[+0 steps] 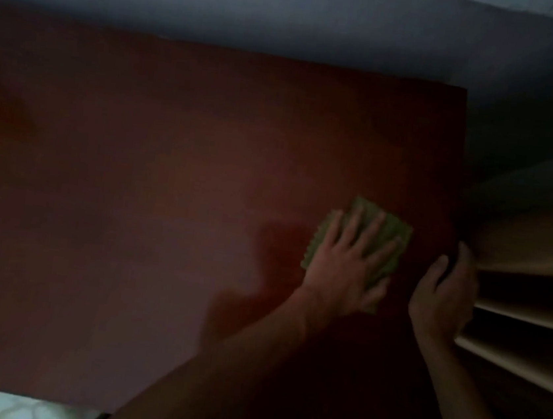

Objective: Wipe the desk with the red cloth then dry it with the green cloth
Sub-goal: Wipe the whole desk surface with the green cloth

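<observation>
A dark reddish-brown desk (152, 195) fills most of the dim view. A folded green cloth (393, 233) lies flat on its right part. My left hand (347, 269) presses down on the cloth with fingers spread and straight. My right hand (441, 297) rests at the desk's right edge, fingers loosely curled over the rim, holding nothing else. No red cloth is in view.
Pale shelves (526, 306) stand right beside the desk's right edge. A grey-blue wall (257, 0) runs behind the desk. Something light-coloured (4, 405) shows below the front edge at the left.
</observation>
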Demonstrator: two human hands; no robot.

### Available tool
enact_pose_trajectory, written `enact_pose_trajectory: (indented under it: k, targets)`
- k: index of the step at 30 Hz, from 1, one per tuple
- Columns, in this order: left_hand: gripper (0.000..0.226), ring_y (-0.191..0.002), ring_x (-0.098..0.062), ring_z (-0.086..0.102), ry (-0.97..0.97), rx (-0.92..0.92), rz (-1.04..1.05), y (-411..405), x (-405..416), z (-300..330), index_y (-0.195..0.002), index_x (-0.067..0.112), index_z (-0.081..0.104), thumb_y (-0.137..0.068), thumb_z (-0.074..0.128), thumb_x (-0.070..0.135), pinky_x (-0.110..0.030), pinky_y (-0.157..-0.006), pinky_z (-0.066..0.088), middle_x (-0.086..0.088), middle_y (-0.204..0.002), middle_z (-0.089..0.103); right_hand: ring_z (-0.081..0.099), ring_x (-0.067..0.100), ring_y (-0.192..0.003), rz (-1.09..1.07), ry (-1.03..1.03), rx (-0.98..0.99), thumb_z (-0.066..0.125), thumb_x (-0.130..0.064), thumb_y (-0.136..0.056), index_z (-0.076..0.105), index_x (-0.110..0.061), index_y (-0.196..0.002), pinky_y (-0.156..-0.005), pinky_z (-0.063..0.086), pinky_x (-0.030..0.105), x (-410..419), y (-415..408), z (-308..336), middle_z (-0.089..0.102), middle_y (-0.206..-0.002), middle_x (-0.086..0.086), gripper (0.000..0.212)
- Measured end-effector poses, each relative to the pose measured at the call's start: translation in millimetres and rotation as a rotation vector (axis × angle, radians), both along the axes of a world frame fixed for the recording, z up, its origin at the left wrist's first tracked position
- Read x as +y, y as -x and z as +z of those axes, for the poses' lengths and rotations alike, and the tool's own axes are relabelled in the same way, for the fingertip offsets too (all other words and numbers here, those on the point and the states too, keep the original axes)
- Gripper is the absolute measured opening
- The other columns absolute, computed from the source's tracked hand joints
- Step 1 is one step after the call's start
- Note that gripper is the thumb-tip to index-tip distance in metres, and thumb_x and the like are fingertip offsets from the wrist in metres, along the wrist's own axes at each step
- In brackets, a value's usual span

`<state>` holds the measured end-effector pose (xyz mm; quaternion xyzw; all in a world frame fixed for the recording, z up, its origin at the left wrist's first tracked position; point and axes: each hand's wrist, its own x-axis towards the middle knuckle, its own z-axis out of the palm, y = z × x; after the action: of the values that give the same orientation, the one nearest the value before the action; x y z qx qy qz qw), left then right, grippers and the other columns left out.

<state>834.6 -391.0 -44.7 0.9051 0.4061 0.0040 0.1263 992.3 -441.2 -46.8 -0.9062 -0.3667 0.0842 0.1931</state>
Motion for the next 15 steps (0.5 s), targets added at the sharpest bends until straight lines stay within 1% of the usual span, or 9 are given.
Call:
enact_pose_trajectory:
  k: [1, 3, 6, 8, 9, 11, 12, 14, 15]
  targets:
    - [0.064, -0.146, -0.039, 0.021, -0.003, 0.0, -0.04, 12, -2, 0, -0.148, 0.032, 0.041, -0.088, 0.043, 0.056, -0.055, -0.12, 0.007, -0.007, -0.159, 0.031, 0.036, 0.035, -0.136, 0.103, -0.03, -0.055, 0.028, -0.034, -0.1, 0.036, -0.013, -0.145, -0.109, 0.03, 0.046, -2, 2, 0, 0.037, -0.151, 0.014, 0.05]
    - [0.063, -0.145, -0.037, 0.026, -0.02, -0.044, 0.027, 61, 11, -5, -0.147, 0.034, 0.043, -0.087, 0.045, 0.056, -0.054, -0.119, 0.01, -0.005, -0.158, 0.034, 0.025, 0.034, -0.143, 0.29, -0.01, -0.141, 0.029, -0.033, -0.1, 0.033, -0.014, -0.147, -0.114, 0.021, 0.048, -3, 14, 2, 0.027, -0.157, 0.012, 0.052]
    - [0.061, -0.14, -0.04, 0.035, -0.02, -0.028, 0.301, 180, 50, -15, -0.144, 0.032, 0.047, -0.087, 0.043, 0.052, -0.055, -0.116, 0.02, -0.008, -0.154, 0.04, 0.016, 0.032, -0.147, 0.473, 0.082, -0.164, 0.027, -0.034, -0.1, 0.034, -0.017, -0.148, -0.117, 0.013, 0.051, 14, 57, 1, 0.024, -0.159, 0.009, 0.052]
    - [0.06, -0.135, -0.045, 0.04, -0.055, 0.035, 0.512, 276, 76, -17, -0.141, 0.024, 0.052, -0.087, 0.042, 0.049, -0.059, -0.112, 0.028, -0.017, -0.148, 0.046, 0.016, 0.032, -0.147, 0.549, 0.106, -0.169, 0.028, -0.035, -0.099, 0.035, -0.018, -0.148, -0.118, 0.013, 0.051, 33, 96, -1, 0.025, -0.159, 0.008, 0.052]
    - [0.061, -0.135, -0.047, 0.039, -0.065, 0.076, 0.614, 325, 87, -16, -0.14, 0.02, 0.053, -0.089, 0.039, 0.048, -0.06, -0.111, 0.029, -0.021, -0.147, 0.046, 0.018, 0.033, -0.146, 0.57, 0.108, -0.171, 0.028, -0.035, -0.099, 0.036, -0.018, -0.147, -0.117, 0.014, 0.052, 45, 115, -2, 0.026, -0.159, 0.008, 0.052]
    - [0.065, -0.139, -0.048, 0.031, -0.051, 0.15, 0.836, 418, 100, -13, -0.143, 0.016, 0.048, -0.091, 0.032, 0.05, -0.062, -0.112, 0.024, -0.023, -0.151, 0.039, 0.022, 0.035, -0.144, 0.605, 0.11, -0.179, 0.031, -0.035, -0.098, 0.039, -0.02, -0.146, -0.116, 0.017, 0.053, 66, 155, -4, 0.028, -0.158, 0.009, 0.051]
    - [0.066, -0.142, -0.047, 0.025, -0.032, 0.176, 0.953, 455, 102, -11, -0.146, 0.017, 0.044, -0.092, 0.029, 0.052, -0.063, -0.113, 0.02, -0.021, -0.155, 0.033, 0.024, 0.036, -0.143, 0.626, 0.111, -0.192, 0.033, -0.036, -0.097, 0.04, -0.021, -0.145, -0.116, 0.017, 0.053, 74, 176, -4, 0.029, -0.157, 0.009, 0.051]
    - [0.065, -0.144, -0.048, 0.018, -0.009, 0.208, 1.15, 500, 102, -7, -0.15, 0.024, 0.038, -0.093, 0.027, 0.053, -0.065, -0.114, 0.013, -0.022, -0.158, 0.024, 0.025, 0.037, -0.143, 0.654, 0.121, -0.218, 0.035, -0.036, -0.096, 0.04, -0.024, -0.146, -0.116, 0.016, 0.054, 87, 219, -6, 0.028, -0.158, 0.01, 0.051]
    - [0.063, -0.142, -0.05, 0.019, -0.013, 0.219, 1.205, 505, 102, -6, -0.15, 0.026, 0.036, -0.094, 0.027, 0.053, -0.066, -0.113, 0.012, -0.025, -0.157, 0.024, 0.024, 0.037, -0.143, 0.655, 0.136, -0.235, 0.035, -0.037, -0.096, 0.038, -0.025, -0.147, -0.117, 0.015, 0.054, 89, 238, -7, 0.026, -0.158, 0.01, 0.052]
